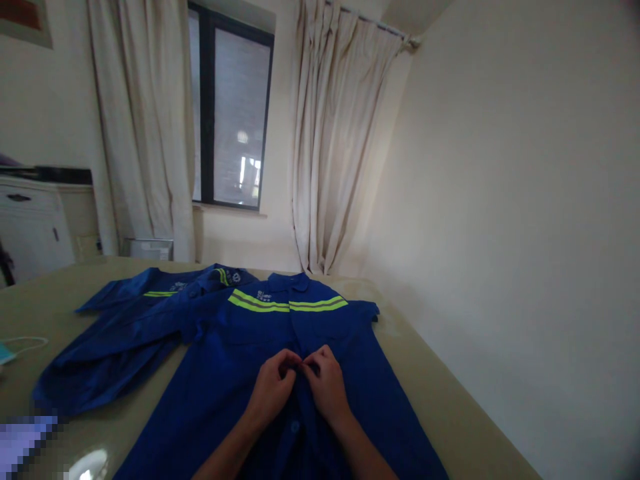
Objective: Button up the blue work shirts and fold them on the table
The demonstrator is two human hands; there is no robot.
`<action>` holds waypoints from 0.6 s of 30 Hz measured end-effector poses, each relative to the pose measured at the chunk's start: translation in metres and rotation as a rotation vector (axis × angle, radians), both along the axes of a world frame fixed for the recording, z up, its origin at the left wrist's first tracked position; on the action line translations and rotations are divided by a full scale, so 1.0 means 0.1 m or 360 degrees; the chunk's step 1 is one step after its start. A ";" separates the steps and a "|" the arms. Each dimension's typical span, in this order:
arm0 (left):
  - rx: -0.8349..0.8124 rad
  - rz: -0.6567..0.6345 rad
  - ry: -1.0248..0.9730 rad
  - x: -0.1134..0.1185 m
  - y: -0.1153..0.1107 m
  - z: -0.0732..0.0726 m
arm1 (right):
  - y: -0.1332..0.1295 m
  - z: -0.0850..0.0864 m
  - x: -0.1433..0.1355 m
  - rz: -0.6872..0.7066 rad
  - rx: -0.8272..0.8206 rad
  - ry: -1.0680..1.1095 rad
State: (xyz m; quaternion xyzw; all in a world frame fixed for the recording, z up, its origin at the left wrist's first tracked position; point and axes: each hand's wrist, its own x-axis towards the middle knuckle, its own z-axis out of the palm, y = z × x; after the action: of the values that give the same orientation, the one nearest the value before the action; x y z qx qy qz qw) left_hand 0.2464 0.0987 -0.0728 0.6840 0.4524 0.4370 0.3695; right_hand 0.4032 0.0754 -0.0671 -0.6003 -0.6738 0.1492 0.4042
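I record, on the glossy tabletop [460, 413], one blue work shirt [115, 353], yellow-green banded, slanting from the far edge along the left portion; one pale-blue face mask [6, 355], ear loop white, partly out of my view at left. Beyond the far edge I list one dark-framed window [240, 113]; two cream curtains [143, 127], flanking; one white cabinet [30, 223], leftmost.

Matt cloth shirt [300, 331], glossy table [443, 403]
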 end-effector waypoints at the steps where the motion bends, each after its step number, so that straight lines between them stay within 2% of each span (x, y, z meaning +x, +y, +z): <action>1: 0.0013 -0.0028 -0.0012 0.00 0.00 0.00 | 0.02 -0.01 0.01 -0.0047 0.0000 0.0029; 4: 0.0034 -0.0083 -0.0080 0.00 0.02 -0.03 | 0.06 -0.03 0.04 -0.0086 0.0009 0.0082; 10: -0.0057 -0.0080 -0.0002 -0.10 0.14 -0.06 | 0.12 -0.05 0.08 0.0079 0.0116 0.0175; 14: 0.0241 0.0061 0.0453 -0.12 0.08 -0.08 | 0.17 -0.09 0.07 -0.0029 0.0113 0.0085; 18: 0.0496 -0.0073 0.1014 -0.05 -0.02 -0.10 | 0.16 -0.06 -0.01 -0.0102 -0.0145 -0.0306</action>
State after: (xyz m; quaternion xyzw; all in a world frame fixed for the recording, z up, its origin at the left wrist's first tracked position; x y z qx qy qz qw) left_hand 0.2418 0.0965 -0.0823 0.8440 0.4574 0.2572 0.1109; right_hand 0.4019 0.0915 -0.0729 -0.6509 -0.6824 0.1084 0.3144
